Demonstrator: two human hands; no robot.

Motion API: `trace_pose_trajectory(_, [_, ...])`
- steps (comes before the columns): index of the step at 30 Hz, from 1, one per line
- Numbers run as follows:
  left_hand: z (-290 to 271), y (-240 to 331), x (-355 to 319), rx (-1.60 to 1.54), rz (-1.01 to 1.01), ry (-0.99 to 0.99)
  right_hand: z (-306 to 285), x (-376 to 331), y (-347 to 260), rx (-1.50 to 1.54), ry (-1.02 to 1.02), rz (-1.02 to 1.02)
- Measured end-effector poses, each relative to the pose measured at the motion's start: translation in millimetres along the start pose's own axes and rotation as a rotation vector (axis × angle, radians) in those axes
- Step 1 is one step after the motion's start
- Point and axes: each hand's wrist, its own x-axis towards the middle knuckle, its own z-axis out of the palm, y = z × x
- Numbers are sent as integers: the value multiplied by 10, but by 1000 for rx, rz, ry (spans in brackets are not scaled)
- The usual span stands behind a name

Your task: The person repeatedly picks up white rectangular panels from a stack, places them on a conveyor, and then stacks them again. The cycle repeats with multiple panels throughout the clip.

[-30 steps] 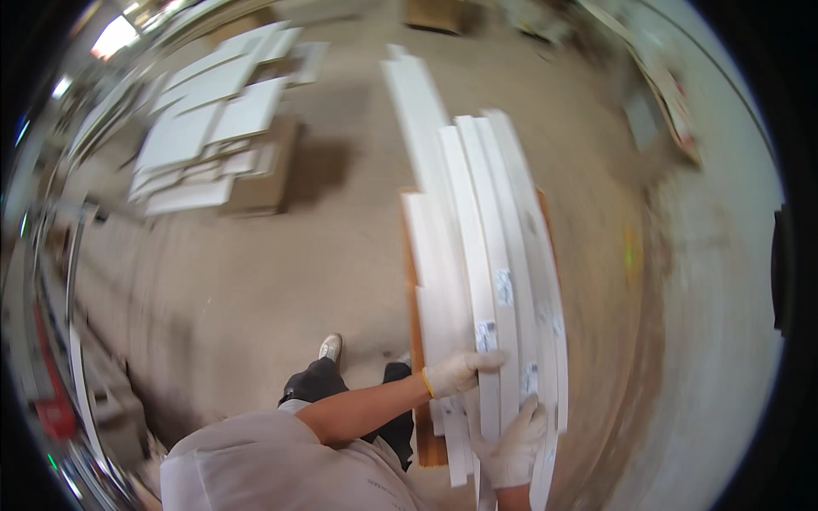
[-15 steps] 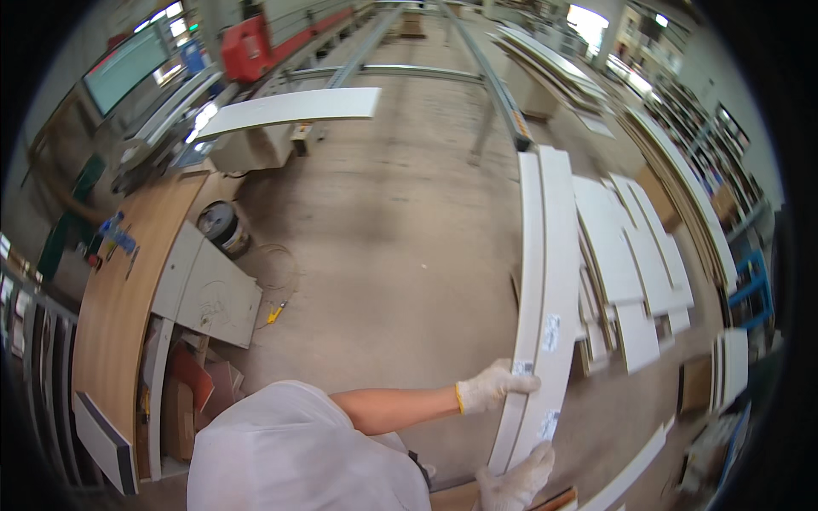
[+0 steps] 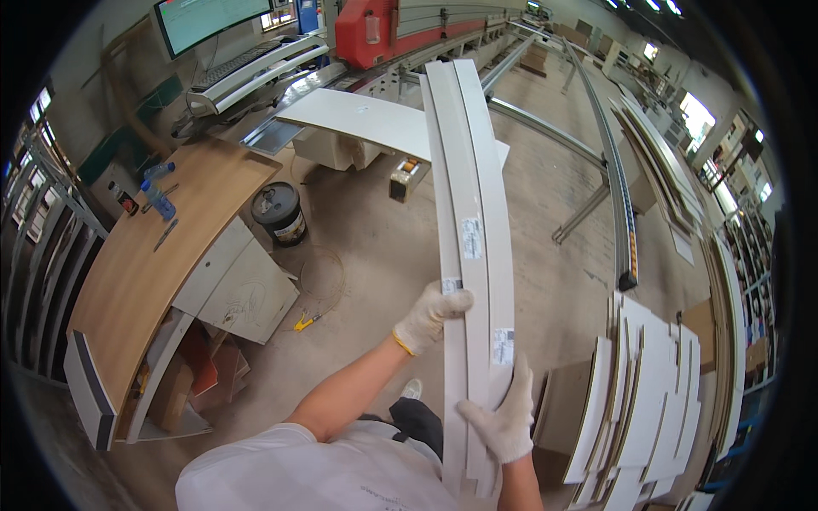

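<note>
I hold a bundle of long white panels out in front of me, its far end pointing at a red machine. My left hand, in a white work glove, grips the bundle's left edge. Lower down, my gloved right hand supports its right side near the close end. Small paper labels are stuck on the top panel.
A wooden desk with bottles stands at the left, a black bucket beside it. The red machine with a white table lies ahead. Stacked white panels sit at the right, next to a metal rail.
I have turned away from the panel stack on the floor toward the desk and red machine, carrying the panels in both hands. The stack now lies at my right.
</note>
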Motion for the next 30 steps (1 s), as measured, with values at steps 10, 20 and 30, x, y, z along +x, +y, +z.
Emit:
trace_pose_trajectory(10, [-1051,1537,2473,335,13,-63,774,3247,-270,972,-242,34])
trace_pose_trajectory(20, [-3095,2665,4424,781,-600,-348,3429,4842,-1780,1241,411,278])
trace_pose_trajectory(30, [-3595,2683,5587,948,-1103,-760,4380,6091,-2314,1316,714,631])
